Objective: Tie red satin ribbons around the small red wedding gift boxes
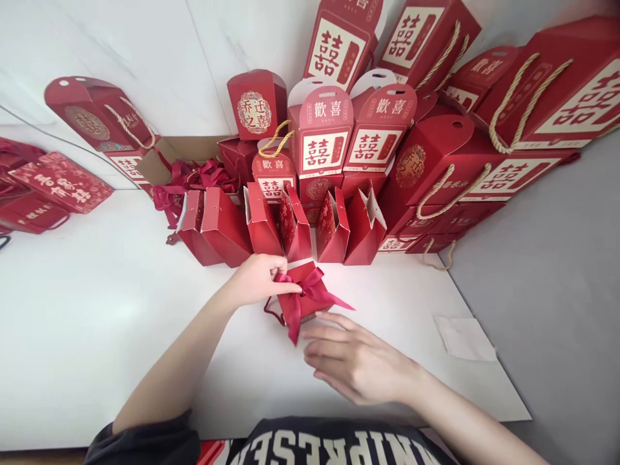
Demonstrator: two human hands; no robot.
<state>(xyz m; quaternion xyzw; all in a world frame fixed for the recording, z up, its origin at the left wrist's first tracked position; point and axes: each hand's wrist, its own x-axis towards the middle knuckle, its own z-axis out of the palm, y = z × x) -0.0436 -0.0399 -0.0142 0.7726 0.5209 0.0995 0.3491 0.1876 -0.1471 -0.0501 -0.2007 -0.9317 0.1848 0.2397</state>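
Observation:
A small red gift bag [310, 314] with a dark red cord handle sits on the white table, close in front of me. On its top is a magenta ribbon bow [314, 290] with loose tails. My left hand [264, 279] pinches the bow's left loop between thumb and fingers. Just below and right of the bag, my right hand [351, 358] has its fingers spread, holding nothing, its upper fingers near the bag's lower edge.
Behind the bag stands a row of red bags [264, 226]. Stacked red boxes [322, 142] rise behind them. A cardboard box [186, 147] holds ribbons at back left. Red packets [58, 181] lie far left, and a white paper [465, 338] lies right on the table [121, 323].

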